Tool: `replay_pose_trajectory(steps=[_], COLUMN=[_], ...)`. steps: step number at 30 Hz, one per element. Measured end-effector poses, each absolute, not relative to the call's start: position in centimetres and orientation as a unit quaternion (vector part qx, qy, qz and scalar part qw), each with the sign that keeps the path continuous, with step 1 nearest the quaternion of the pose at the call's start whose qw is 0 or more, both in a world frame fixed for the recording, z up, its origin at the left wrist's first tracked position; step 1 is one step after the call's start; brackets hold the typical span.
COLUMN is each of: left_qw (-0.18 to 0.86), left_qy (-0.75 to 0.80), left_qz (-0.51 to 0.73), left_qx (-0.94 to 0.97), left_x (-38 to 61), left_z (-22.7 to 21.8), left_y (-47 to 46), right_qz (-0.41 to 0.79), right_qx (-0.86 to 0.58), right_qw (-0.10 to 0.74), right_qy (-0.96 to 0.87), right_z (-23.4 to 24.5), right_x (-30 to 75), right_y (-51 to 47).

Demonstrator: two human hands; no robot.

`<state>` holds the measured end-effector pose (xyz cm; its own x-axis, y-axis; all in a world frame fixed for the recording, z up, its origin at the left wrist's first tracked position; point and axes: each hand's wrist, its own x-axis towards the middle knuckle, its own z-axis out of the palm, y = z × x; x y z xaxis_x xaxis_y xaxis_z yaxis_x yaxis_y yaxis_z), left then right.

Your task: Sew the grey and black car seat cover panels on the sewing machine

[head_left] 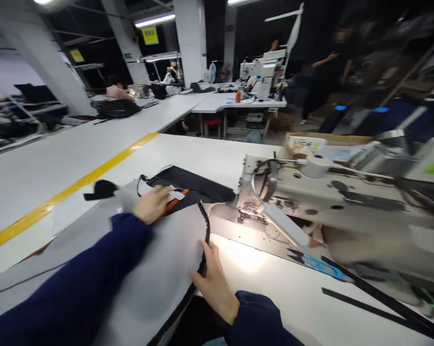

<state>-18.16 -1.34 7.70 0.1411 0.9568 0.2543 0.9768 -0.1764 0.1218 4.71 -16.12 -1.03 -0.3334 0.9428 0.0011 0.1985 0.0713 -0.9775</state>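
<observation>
A large grey fabric panel (155,269) with a black bound edge (205,230) lies on the white table in front of me. My left hand (152,204) is closed on the top of the panel beside an orange strip (175,204) and a black fabric piece (191,185). My right hand (213,281) pinches the black edge lower down. The sewing machine (310,202) stands just to the right, its needle area (251,209) lit.
Blue-handled snips (319,264) and black strips (375,305) lie on the table right of my hand. A cardboard box (328,142) sits behind the machine. A yellow line (76,182) crosses the long table at left. A person stands at the back right.
</observation>
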Motion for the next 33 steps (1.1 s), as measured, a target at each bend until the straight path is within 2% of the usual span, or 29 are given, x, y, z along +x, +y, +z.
replay_pose_trajectory(steps=[5, 8, 11, 13, 16, 17, 19, 21, 25, 30, 33], left_qw=[-0.015, -0.013, -0.053, -0.062, -0.059, -0.061, -0.062, -0.059, -0.027, 0.008, 0.011], left_qy=[-0.58, -0.624, -0.668, -0.69, -0.725, -0.73, -0.718, -0.687, -0.615, -0.549, -0.522], left_qz=[-0.044, -0.055, -0.1, -0.149, -0.222, -0.249, -0.289, -0.281, -0.138, 0.043, 0.076], left_qx=[-0.813, -0.78, -0.736, -0.706, -0.649, -0.633, -0.63, -0.668, -0.776, -0.834, -0.85], left_x=[-15.1, -14.1, -15.4, -16.6, -17.4, -17.3, -16.2, -14.3, -10.2, -8.1, -8.0], left_z=[2.6, 0.6, 0.1, 0.2, 0.6, 0.9, 1.9, 2.9, 3.9, 2.9, 2.4], left_y=[1.5, -0.2, -4.2, -6.8, -9.1, -9.3, -8.9, -7.8, -4.4, -1.3, -0.7], right_qz=[0.607, 0.669, 0.716, 0.649, 0.353, 0.255, 0.122, 0.044, -0.043, -0.043, -0.032], right_qx=[-0.401, -0.379, -0.326, -0.329, -0.388, -0.389, -0.375, -0.367, -0.382, -0.406, -0.408], right_qw=[0.364, 0.351, 0.297, 0.297, 0.365, 0.362, 0.303, 0.225, 0.152, 0.167, 0.174], right_qy=[-0.581, -0.535, -0.541, -0.618, -0.769, -0.807, -0.867, -0.902, -0.911, -0.898, -0.896], right_z=[-1.0, 0.6, 2.1, 2.3, 1.6, 1.1, 0.0, -1.2, -2.6, -2.1, -1.7], right_x=[3.3, 5.1, 7.0, 8.1, 8.8, 8.7, 7.9, 6.8, 5.5, 5.7, 5.8], right_y=[-18.0, -19.3, -18.6, -16.7, -12.6, -11.3, -9.2, -8.0, -7.6, -8.2, -8.2])
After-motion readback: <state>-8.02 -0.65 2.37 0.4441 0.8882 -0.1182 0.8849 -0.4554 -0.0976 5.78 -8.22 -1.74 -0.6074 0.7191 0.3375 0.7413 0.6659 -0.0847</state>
